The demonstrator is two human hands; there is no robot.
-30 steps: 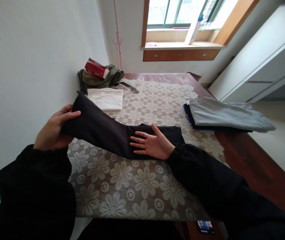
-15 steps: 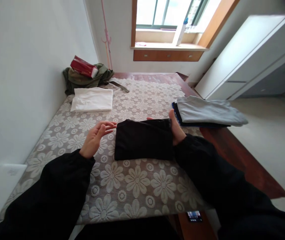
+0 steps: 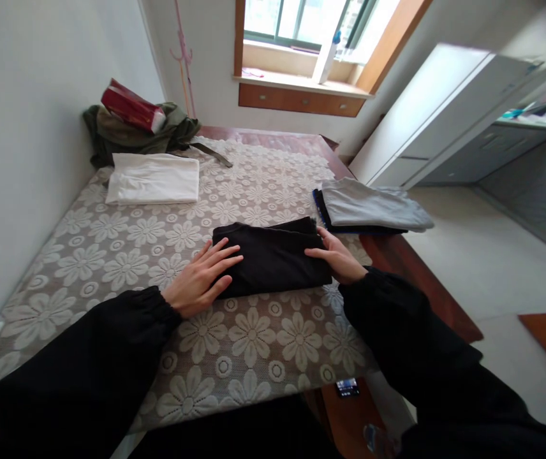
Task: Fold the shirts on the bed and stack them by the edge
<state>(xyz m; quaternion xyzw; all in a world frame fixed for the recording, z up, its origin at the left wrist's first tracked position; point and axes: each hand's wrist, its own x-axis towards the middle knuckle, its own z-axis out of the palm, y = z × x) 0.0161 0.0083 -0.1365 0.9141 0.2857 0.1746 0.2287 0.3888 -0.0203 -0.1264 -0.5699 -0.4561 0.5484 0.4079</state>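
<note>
A folded black garment [image 3: 273, 262] lies on the floral lace tablecloth [image 3: 251, 338] in front of me. Across its left end rests my left hand [image 3: 201, 278], fingers spread and flat on the cloth. My right hand [image 3: 342, 258] grips the garment's right edge, thumb on top and the other fingers partly hidden at the side. Just beyond that hand is a stack of folded clothes, with a light grey garment [image 3: 373, 207] over dark ones [image 3: 330, 223]. A folded white cloth [image 3: 153, 180] lies at the back left.
Behind the white cloth, a red packet [image 3: 132, 107] sits on a crumpled olive-green bag [image 3: 177, 124] by the wall. The table's wooden edge [image 3: 426, 290] shows on the right. A phone [image 3: 347, 387] lies on a lower brown surface near me.
My left hand has come down from beside the black garment onto its left end. My right thumb has moved onto the top of the garment's right side. The view has shifted right.
</note>
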